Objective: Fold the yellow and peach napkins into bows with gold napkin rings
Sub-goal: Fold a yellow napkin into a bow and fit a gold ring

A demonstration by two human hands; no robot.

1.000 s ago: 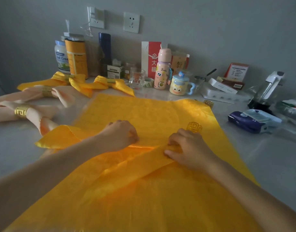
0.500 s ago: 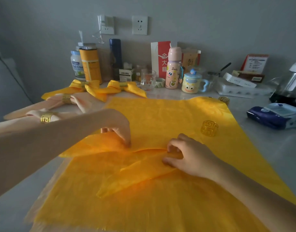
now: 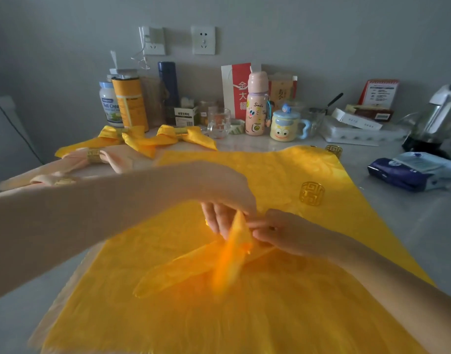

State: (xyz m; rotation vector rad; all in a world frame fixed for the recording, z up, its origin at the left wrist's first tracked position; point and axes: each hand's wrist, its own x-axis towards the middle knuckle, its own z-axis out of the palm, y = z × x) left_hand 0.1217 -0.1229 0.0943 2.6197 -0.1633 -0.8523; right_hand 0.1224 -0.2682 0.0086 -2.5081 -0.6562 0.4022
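A yellow napkin (image 3: 270, 315) is spread beneath both hands. A blurred corner flap is pinched and held up by the left hand (image 3: 227, 200) — the centre fold is pinched by the curled right hand (image 3: 285, 235), just beyond which a gold napkin ring (image 3: 311, 193) is seen.

A napkin (image 3: 270, 315) lies spread on the table (image 3: 410, 233), filling the lower centre of the frame. One napkin ring (image 3: 311, 193) stands on its right part, a second ring (image 3: 334, 150) at its far right corner. Bows (image 3: 165, 139) lie at upper left, behind it. Bottles (image 3: 256, 103), cups (image 3: 285, 125) and boxes (image 3: 357, 120) line the wall (image 3: 321, 34); a tissue pack (image 3: 408, 172) lies at right.
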